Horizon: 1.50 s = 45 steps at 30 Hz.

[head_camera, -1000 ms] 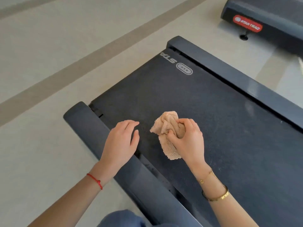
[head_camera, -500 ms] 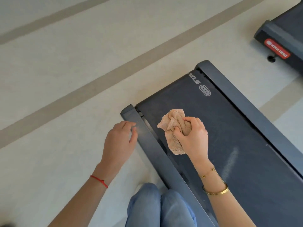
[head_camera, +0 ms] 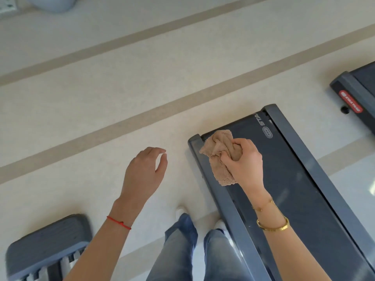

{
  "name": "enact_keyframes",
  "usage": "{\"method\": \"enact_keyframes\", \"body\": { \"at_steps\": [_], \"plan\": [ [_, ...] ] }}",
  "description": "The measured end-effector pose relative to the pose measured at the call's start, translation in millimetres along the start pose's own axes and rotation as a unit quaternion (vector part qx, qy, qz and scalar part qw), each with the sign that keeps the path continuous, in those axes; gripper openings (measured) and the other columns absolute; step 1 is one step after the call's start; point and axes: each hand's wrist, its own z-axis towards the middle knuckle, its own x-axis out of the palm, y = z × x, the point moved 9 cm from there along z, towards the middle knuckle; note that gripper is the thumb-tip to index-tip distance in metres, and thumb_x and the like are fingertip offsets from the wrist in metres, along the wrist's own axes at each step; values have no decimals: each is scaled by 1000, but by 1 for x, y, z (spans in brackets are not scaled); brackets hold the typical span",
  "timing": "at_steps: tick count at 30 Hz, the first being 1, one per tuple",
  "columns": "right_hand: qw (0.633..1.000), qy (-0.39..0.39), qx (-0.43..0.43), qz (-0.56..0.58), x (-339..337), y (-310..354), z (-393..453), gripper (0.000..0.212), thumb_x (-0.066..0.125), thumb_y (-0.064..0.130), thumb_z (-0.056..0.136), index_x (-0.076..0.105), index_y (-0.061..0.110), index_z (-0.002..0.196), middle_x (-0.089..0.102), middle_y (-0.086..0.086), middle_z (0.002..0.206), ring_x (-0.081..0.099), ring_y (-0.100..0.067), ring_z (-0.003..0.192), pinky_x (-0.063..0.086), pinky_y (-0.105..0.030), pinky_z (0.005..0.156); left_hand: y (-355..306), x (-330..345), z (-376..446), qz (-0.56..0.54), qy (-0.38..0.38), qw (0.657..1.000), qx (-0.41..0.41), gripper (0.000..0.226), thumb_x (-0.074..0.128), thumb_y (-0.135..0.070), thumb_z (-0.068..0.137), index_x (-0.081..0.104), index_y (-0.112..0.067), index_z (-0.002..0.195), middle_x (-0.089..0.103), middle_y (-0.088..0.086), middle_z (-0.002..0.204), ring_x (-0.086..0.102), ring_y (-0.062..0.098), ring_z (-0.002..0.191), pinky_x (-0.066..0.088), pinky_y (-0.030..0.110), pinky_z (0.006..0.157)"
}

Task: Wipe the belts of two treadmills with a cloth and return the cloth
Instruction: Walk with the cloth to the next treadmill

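Observation:
A dark treadmill belt (head_camera: 288, 179) between grey side rails runs from the lower right up to its rear end at centre right. My right hand (head_camera: 243, 161) grips a crumpled tan cloth (head_camera: 220, 155) above the belt's rear left corner; part of the cloth hangs down over the left rail (head_camera: 205, 177). My left hand (head_camera: 145, 172) hovers over the floor to the left of the treadmill, fingers loosely curled and holding nothing. The rear end of a second treadmill (head_camera: 357, 96), with a red label, shows at the right edge.
Pale floor (head_camera: 101, 98) with tan stripes fills the left and top. A grey machine part (head_camera: 44, 246) sits at bottom left. My legs in blue jeans (head_camera: 182, 250) and white shoes stand beside the treadmill's left rail.
The view has pulled back and up as I rose. My left hand came off the left rail and now hangs over the floor. My right hand has lifted the cloth off the belt.

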Motion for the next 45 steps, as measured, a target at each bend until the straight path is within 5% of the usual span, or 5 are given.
{"method": "enact_keyframes", "body": {
  "at_steps": [16,24,30,40,45],
  "plan": [
    [999,0,-39,20,52,113,48,35,77,26,77,65,13,107,62,3,102,59,-18,94,50,-33,79,81,-101,53,-40,-46,997,-37,24,51,-27,99,68,-18,113,70,-4,112,66,19,103,53,38,84],
    [999,-17,-40,16,81,131,173,34,77,24,78,65,10,107,64,-1,101,60,-16,92,47,-24,75,69,-105,211,-23,-11,1000,-2,23,51,-25,100,69,-20,113,70,-3,108,65,20,91,45,30,76],
    [997,-71,-12,26,75,144,281,33,77,24,78,65,13,107,62,4,99,60,-15,92,43,-18,74,32,-122,348,-9,11,998,66,27,48,-31,101,67,-21,118,68,-7,114,63,14,104,45,28,80],
    [981,-156,112,16,61,107,407,36,73,32,76,65,18,109,63,10,103,54,0,88,37,-2,70,-42,-90,546,6,86,976,200,27,48,-31,100,67,-22,118,68,-7,115,63,14,103,43,25,76],
    [959,-226,170,13,51,86,471,35,75,30,77,66,18,108,63,9,103,53,1,88,40,-4,69,-95,-64,646,8,123,955,270,25,48,-31,100,67,-24,115,67,-10,112,62,11,103,42,26,73]
  ]
}}
